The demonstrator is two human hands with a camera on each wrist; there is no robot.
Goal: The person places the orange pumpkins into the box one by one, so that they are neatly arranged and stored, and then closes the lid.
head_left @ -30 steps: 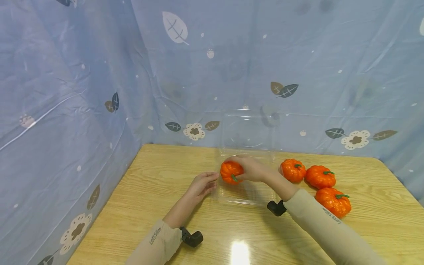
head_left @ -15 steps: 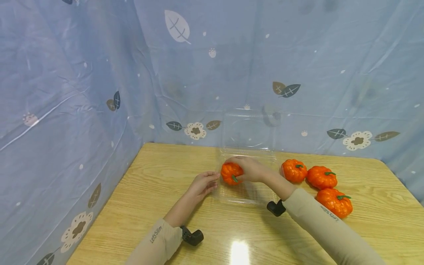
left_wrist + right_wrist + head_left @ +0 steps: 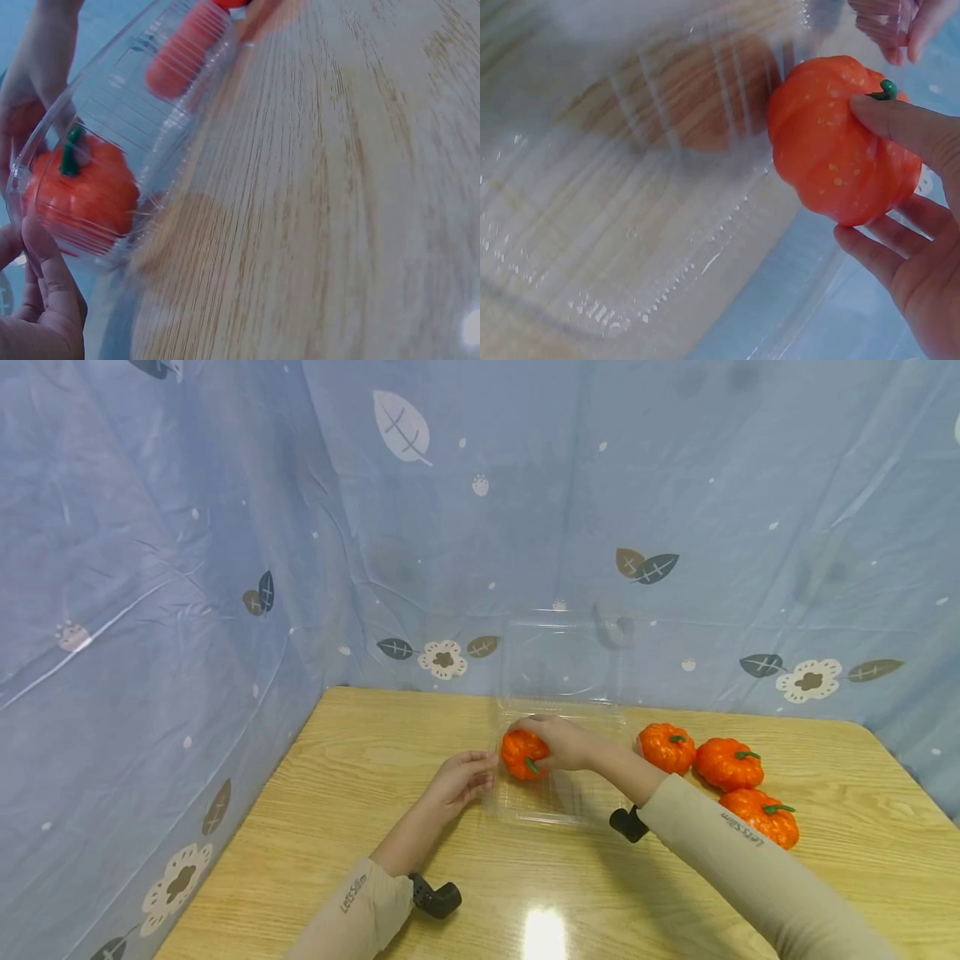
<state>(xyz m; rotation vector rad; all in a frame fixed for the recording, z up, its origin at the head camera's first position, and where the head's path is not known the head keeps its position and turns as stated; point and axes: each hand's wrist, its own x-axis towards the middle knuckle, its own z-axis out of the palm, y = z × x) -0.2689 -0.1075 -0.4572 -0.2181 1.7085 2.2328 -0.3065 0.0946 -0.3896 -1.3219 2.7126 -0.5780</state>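
Observation:
My right hand (image 3: 566, 743) holds an orange toy pumpkin (image 3: 517, 756) with a green stem, inside the left part of a clear plastic clamshell container (image 3: 588, 799). In the right wrist view the thumb lies on top of the pumpkin (image 3: 832, 161) by its stem, with the fingers around its side. My left hand (image 3: 453, 781) pinches the container's left rim between thumb and fingers, close to the pumpkin, as the left wrist view shows. The container's hinged lid (image 3: 558, 660) stands raised at the back, against the curtain.
Three more orange pumpkins sit to the container's right: one close beside it (image 3: 666, 748), a second pumpkin (image 3: 727, 764) further right, and a third pumpkin (image 3: 765, 818) nearer, partly behind my right sleeve. A blue patterned curtain (image 3: 420, 543) borders the wooden table (image 3: 390, 727) at back and left.
My right forearm has shifted slightly, and its sleeve covers more of the nearest loose pumpkin. Both hands, the held pumpkin and the container stay nearly still.

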